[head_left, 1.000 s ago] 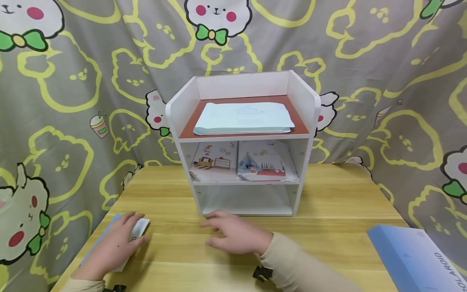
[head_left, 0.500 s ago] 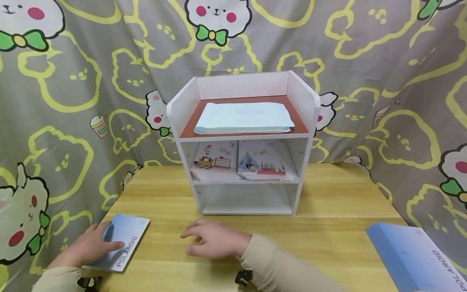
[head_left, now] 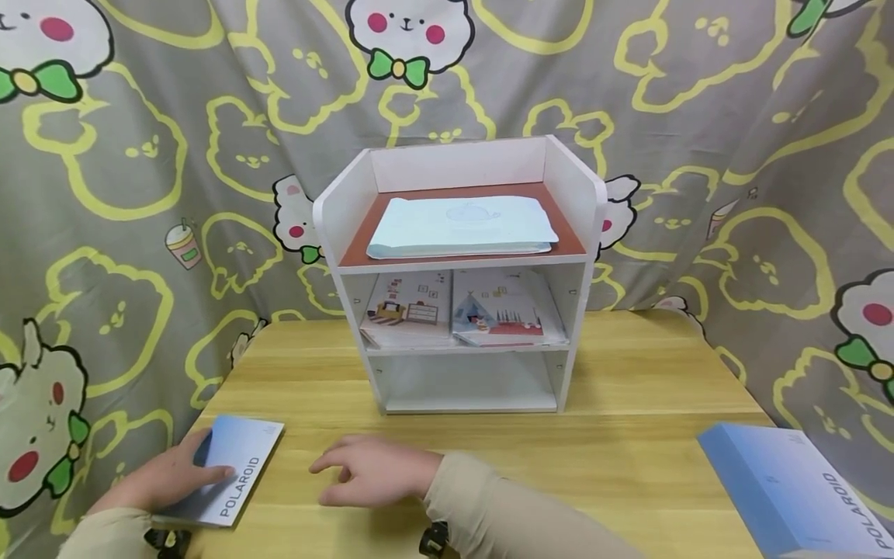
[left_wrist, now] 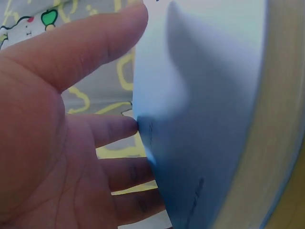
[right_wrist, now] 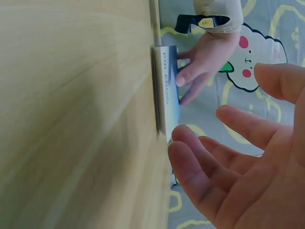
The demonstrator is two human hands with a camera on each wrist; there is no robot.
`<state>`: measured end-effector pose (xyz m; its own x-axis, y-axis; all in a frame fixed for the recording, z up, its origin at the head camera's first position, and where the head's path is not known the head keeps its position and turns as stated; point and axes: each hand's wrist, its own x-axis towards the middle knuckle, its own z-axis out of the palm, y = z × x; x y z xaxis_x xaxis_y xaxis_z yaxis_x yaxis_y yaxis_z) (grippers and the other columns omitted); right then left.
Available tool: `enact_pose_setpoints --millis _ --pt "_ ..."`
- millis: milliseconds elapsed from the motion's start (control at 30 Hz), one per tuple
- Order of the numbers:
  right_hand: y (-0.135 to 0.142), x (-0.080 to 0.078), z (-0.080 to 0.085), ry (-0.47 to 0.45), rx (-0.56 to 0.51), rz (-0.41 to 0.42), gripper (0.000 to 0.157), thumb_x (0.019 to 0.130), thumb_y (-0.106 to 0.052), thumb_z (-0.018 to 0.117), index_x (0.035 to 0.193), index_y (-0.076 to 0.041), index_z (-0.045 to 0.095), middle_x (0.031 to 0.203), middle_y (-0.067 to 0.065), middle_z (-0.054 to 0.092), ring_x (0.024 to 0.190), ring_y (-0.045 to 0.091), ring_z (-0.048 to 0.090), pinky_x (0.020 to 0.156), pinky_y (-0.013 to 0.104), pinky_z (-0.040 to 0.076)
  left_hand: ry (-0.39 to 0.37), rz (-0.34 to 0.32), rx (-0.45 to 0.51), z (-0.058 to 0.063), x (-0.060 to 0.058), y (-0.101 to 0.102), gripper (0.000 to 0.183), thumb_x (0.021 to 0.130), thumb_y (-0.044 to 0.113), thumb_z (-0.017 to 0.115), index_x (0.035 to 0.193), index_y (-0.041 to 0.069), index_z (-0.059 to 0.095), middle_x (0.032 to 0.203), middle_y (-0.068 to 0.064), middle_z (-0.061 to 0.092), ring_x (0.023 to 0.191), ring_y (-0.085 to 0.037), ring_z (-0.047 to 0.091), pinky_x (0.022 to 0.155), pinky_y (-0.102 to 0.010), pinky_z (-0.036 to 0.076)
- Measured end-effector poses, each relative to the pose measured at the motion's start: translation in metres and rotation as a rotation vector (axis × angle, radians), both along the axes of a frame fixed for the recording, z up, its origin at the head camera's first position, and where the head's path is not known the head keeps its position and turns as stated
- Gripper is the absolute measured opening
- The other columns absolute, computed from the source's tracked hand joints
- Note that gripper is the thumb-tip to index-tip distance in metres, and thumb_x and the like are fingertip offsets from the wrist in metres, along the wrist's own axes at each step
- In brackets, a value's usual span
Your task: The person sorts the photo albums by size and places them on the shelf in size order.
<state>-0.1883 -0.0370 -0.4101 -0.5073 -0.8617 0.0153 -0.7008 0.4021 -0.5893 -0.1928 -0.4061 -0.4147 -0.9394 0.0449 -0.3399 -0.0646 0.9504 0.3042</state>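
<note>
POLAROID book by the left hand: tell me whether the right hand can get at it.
Probably yes: the right hand, holding nothing, faces the lettered side of the book, nothing visible between; the left hand covers only part of the opposite side.

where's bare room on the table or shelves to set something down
Free: the table between the white shelf unit and far-right POLAROID item; the bottom compartment. Crowded: the middle compartment, holding two booklets; the table's left edge, with the left hand at the POLAROID book.

We see a white three-tier shelf point(head_left: 457, 167), a blue-fading-to-white rectangular book point(head_left: 244, 454) front-left of it, and grey, yellow-outline-patterned curtain point(head_left: 307, 155) behind it.
</note>
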Motion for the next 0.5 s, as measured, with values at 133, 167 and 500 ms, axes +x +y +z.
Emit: enact_pose_setpoints --millis 133,167,500 --pt "-0.012 -0.001 -0.004 -0.01 0.011 -0.006 0.046 0.101 -0.044 0.056 0.144 -0.026 0.058 0.143 -0.012 0.05 0.096 -0.012 0.056 0.088 0.012 0.043 0.006 0.01 0.009 0.002 -0.004 0.002 0.115 0.088 0.058 0.071 0.144 -0.026 0.017 0.141 -0.051 0.027 0.126 -0.067 0.033 0.098 -0.069 0.038" --pt "-0.014 -0.001 -0.005 -0.016 0.015 -0.009 0.047 0.101 -0.044 0.056 0.144 -0.026 0.057 0.143 -0.012 0.05 0.096 -0.012 0.056 0.088 0.012 0.043 0.002 0.017 0.012 0.002 -0.005 0.003 0.117 0.087 0.059 0.072 0.145 -0.026 0.016 0.142 -0.051 0.025 0.127 -0.067 0.032 0.099 -0.069 0.036" --pt "-0.025 -0.005 -0.012 -0.051 0.043 -0.063 0.061 0.099 -0.044 0.059 0.153 -0.017 0.046 0.147 -0.006 0.049 0.102 -0.004 0.057 0.094 0.016 0.043 0.024 -0.027 -0.049 -0.003 -0.014 0.016 0.126 0.077 0.062 0.08 0.141 -0.029 0.021 0.136 -0.054 0.03 0.126 -0.067 0.034 0.1 -0.07 0.036"
